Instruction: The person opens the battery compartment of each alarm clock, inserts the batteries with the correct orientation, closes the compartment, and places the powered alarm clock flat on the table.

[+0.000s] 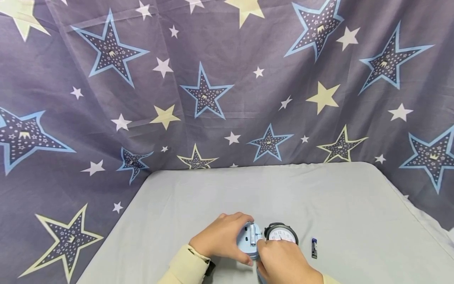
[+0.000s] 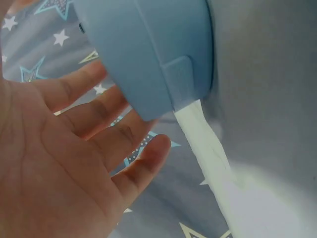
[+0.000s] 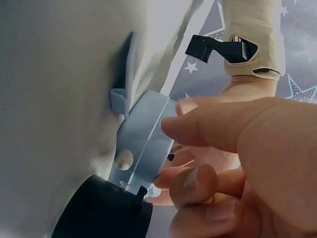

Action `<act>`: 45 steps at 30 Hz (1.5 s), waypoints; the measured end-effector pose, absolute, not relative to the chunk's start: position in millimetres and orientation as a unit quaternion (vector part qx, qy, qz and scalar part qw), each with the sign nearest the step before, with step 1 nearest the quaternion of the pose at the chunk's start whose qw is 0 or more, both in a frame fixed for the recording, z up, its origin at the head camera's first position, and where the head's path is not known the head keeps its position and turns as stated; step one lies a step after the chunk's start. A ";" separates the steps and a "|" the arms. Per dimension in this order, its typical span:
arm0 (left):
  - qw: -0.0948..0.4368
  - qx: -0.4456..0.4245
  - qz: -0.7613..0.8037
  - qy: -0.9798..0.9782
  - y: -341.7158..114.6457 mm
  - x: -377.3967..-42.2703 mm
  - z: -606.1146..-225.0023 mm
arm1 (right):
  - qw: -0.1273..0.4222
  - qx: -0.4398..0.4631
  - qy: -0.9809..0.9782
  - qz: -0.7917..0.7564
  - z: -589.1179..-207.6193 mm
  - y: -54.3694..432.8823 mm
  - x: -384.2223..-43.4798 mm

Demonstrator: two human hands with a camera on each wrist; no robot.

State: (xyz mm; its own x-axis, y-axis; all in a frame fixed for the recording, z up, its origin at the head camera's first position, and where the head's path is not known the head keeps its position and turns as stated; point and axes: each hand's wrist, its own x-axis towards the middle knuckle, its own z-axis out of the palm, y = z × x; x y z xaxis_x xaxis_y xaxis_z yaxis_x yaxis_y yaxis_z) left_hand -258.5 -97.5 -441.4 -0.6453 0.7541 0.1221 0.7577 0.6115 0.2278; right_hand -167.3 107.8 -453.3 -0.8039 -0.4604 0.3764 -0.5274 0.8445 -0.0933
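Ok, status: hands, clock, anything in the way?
Left hand grips light-blue clock, battery showing in its back. Right hand at clock's edge. Black-rimmed alarm clock close alongside; loose battery lies apart.

the black-rimmed clock point(image 1: 281, 232) blocks the right of the blue device point(image 1: 247, 243); beyond both, grey cloth point(image 1: 262, 193) lies open.
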 end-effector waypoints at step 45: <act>0.015 -0.431 -0.122 -0.894 -93.0 -258.7 -443.2 | 0.147 0.261 -0.949 0.098 -454.7 109.4 -168.8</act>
State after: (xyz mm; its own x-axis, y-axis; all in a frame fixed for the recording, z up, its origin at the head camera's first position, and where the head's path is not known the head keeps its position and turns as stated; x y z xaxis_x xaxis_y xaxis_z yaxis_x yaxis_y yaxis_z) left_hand -258.7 -93.0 -443.2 -0.6271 0.7674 0.1333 0.7750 0.5976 0.2054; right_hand -168.8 109.4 -454.7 -0.8202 -0.4671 0.3302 -0.5249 0.8441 -0.1098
